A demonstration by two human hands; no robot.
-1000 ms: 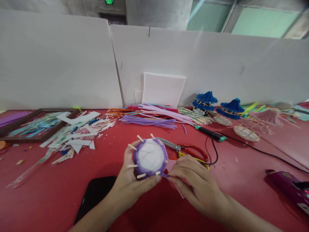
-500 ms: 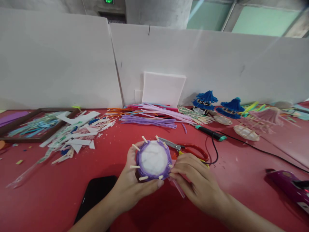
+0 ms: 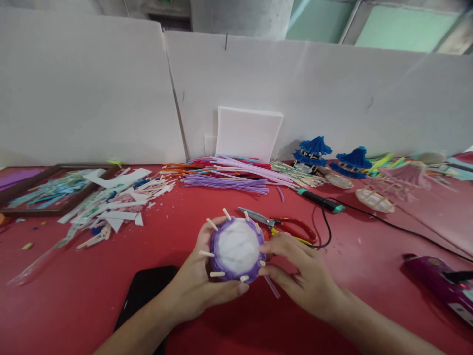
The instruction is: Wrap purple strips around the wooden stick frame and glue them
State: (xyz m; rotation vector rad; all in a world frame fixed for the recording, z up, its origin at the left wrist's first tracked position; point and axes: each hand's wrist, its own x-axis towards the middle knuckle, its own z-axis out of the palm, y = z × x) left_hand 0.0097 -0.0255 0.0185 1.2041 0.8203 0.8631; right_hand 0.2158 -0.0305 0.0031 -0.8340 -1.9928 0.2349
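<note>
- Your left hand (image 3: 203,281) grasps the disc (image 3: 238,246) from its left side, the thumb along the near edge and the fingers passing behind.
- Your right hand (image 3: 303,276) touches the disc's right edge, thumb and forefinger spread a little apart at the rim; whether it pinches or only presses there, you cannot tell.
- The disc is held between your two hands above the worktop (image 3: 177,227), its white face turned up toward you.
- Fuzzy purple trim (image 3: 218,264) rings that face, and pale sticks (image 3: 206,254) jut out all around it.
- A thin strip (image 3: 273,288) shows just below your right thumb, its upper end hidden.
- Just beyond your right hand lie the scissors (image 3: 272,222), blades pointing left, red and yellow handles to the right.
- A phone (image 3: 144,291) lies dark to the left, partly under your left forearm.
- Ahead of you, purple stems (image 3: 225,182) lie in a loose bundle, with a stack of paper (image 3: 249,133) upright behind them.
- To your left, scraps (image 3: 121,217) spread beside a brown frame (image 3: 48,213).
- To your right, a black tool (image 3: 320,200) with green ends lies near two blue-roofed models (image 3: 314,146).
</note>
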